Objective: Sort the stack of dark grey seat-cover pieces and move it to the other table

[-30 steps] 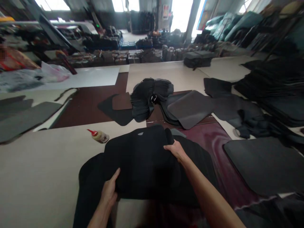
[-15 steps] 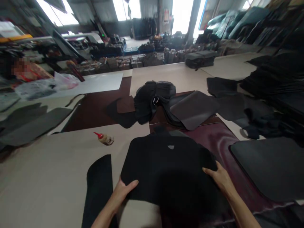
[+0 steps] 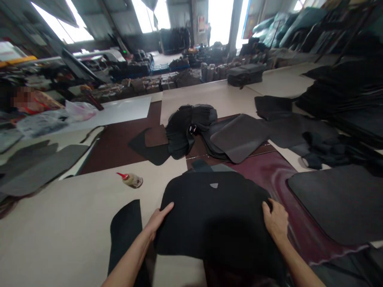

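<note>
A large black panel (image 3: 191, 215) with rounded corners and a small grey mark near its far edge lies between my hands. My left hand (image 3: 160, 217) grips its left edge, thumb on top and fingers hidden beneath. At the right edge, my right hand (image 3: 274, 218) is closed on the same panel near its far corner. A narrow black piece (image 3: 125, 231) lies left of the panel, partly behind my left forearm. Beyond it, a glue bottle (image 3: 132, 180) with a red nozzle rests on its side on the pale tabletop (image 3: 72, 211).
Black bundled pieces (image 3: 182, 131) and a grey-brown sheet (image 3: 241, 137) lie farther back. Dark red sheeting (image 3: 269, 171) runs beneath the panel's right side, beside a dark grey panel (image 3: 338, 203). Another person (image 3: 32, 101) is at the far left.
Both hands have shifted along the panel's edges, the left one farther away from me. The panel's left side has moved slightly right. The camera view has tilted a little.
</note>
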